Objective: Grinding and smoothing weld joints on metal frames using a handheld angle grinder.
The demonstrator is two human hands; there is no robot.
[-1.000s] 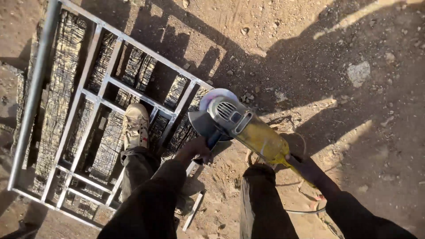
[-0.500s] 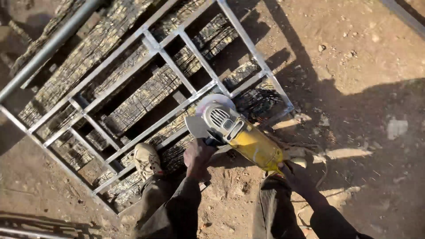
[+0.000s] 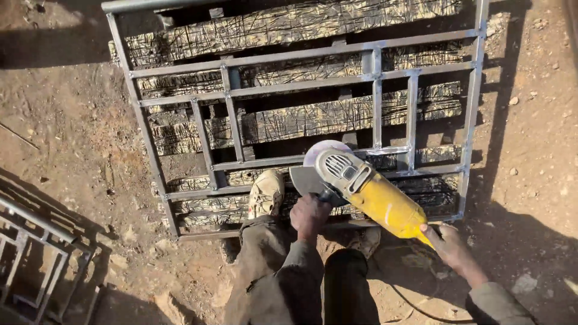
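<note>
Both hands clamped on yellow angle grinder [image 3: 367, 192], disc seemingly up-left, over metal frame [image 3: 415, 114]

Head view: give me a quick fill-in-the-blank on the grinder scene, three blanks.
1. The body of the grinder is ____ in colour.
2. The left hand grips the side handle while the ____ hand holds the rear end.
3. One shoe rests on the metal ____, which lies over scored wooden planks.

Missing words: yellow; right; frame
</note>
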